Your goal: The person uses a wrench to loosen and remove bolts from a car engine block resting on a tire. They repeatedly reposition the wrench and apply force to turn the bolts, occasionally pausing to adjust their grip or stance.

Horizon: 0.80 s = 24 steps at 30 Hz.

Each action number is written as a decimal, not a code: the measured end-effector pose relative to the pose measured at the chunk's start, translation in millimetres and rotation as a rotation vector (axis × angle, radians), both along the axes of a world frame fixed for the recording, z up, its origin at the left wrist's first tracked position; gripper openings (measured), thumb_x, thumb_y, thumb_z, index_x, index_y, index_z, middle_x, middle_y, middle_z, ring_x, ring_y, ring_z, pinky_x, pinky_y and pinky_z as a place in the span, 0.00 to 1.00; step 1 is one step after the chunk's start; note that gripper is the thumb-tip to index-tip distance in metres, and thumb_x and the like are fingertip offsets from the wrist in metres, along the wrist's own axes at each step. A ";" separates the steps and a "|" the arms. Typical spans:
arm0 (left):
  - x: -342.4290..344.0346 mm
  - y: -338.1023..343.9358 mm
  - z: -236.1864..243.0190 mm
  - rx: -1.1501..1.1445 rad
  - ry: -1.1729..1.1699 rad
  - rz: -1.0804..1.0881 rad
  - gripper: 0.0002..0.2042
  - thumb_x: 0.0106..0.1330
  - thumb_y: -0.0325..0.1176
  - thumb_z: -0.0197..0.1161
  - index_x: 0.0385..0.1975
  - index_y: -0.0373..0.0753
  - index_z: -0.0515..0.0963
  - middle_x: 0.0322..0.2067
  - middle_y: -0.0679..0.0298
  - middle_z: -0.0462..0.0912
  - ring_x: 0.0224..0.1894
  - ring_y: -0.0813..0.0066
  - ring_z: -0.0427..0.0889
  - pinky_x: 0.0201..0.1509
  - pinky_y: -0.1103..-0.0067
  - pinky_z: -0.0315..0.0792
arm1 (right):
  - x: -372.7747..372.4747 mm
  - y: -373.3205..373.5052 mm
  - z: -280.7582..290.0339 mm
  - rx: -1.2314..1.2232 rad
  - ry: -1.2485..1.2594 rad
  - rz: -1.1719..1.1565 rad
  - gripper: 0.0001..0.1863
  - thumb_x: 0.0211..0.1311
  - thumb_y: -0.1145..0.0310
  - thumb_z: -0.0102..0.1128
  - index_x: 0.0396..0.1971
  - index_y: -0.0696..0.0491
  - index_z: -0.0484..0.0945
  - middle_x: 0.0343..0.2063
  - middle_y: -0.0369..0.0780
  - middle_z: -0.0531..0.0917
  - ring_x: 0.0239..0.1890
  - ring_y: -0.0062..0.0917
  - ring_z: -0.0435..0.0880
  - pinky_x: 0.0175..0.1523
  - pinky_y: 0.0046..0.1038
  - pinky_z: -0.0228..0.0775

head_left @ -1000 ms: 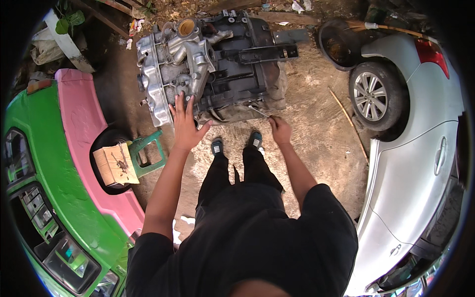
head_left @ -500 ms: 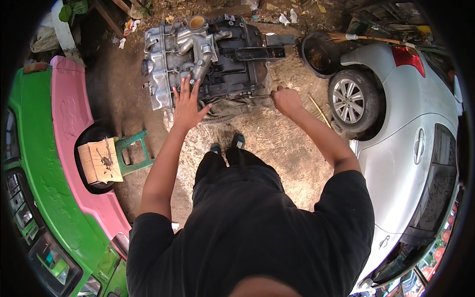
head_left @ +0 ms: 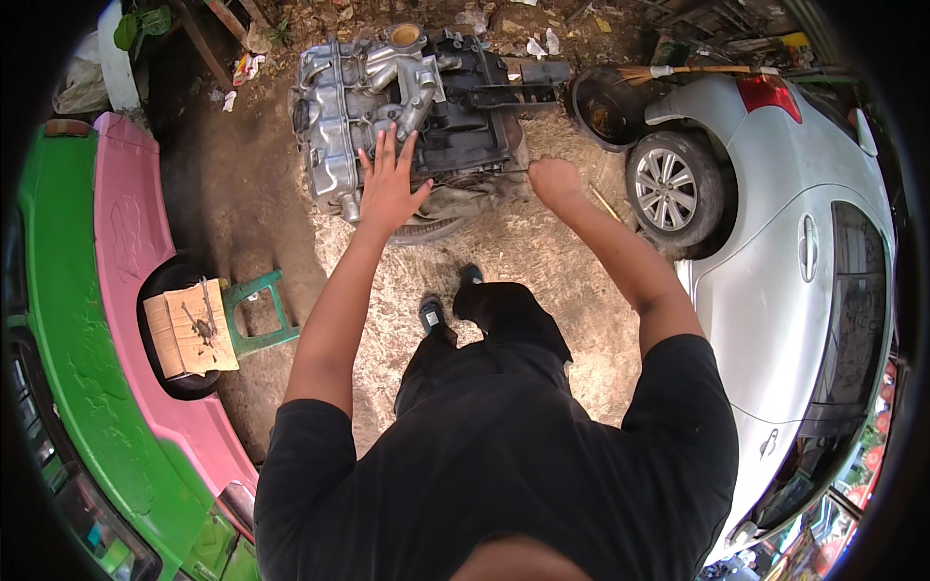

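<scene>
Head view: the engine (head_left: 470,145) sits ahead, long axis left to right, silver side left. Left hand (head_left: 390,191), fingers apart, spreads over its near edge; right hand (head_left: 555,182), fingers clamped on a thin tool (head_left: 514,172), which points left along its near right corner.

Left hand (head_left: 389,194) spread, fingers (head_left: 387,150) apart, right hand (head_left: 555,181) curled tight, both forearms (head_left: 337,310) stretched forward

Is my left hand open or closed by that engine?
Open: your left hand has its fingers straight and spread over the near part of the engine.
</scene>
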<state>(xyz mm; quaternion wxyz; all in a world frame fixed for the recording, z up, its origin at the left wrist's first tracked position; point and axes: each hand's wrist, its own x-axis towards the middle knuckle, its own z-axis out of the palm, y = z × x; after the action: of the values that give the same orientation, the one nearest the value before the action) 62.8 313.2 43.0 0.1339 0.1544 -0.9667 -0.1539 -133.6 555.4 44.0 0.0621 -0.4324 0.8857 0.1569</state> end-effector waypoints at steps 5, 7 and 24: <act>-2.1 0.1 4.2 0.028 0.000 0.034 0.44 0.59 0.48 0.66 0.73 0.47 0.50 0.74 0.53 0.41 0.77 0.54 0.37 0.75 0.50 0.32 | -19.3 39.4 -28.8 -0.152 -0.026 -0.053 0.11 0.66 0.63 0.50 0.36 0.49 0.83 0.33 0.46 0.84 0.36 0.42 0.85 0.39 0.42 0.77; -1.9 1.2 5.4 0.040 -0.016 0.067 0.44 0.59 0.47 0.67 0.73 0.46 0.50 0.74 0.53 0.41 0.77 0.53 0.36 0.75 0.50 0.31 | -24.4 51.5 -46.2 -0.203 -0.088 -0.125 0.14 0.68 0.58 0.49 0.37 0.47 0.82 0.33 0.46 0.84 0.36 0.43 0.85 0.40 0.43 0.77; -8.0 6.3 3.6 -0.008 -0.031 0.134 0.48 0.55 0.44 0.68 0.73 0.41 0.46 0.74 0.54 0.42 0.76 0.52 0.38 0.76 0.52 0.31 | 89.8 21.8 -268.0 -1.196 -1.448 -1.059 0.29 0.68 0.42 0.53 0.36 0.58 0.82 0.22 0.39 0.80 0.26 0.28 0.77 0.36 0.34 0.70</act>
<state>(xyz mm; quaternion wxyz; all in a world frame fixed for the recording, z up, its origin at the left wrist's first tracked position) 54.8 319.5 46.6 0.1293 0.2204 -0.9569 -0.1383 -43.9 577.2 -224.1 0.4102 0.0555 0.6460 -0.6414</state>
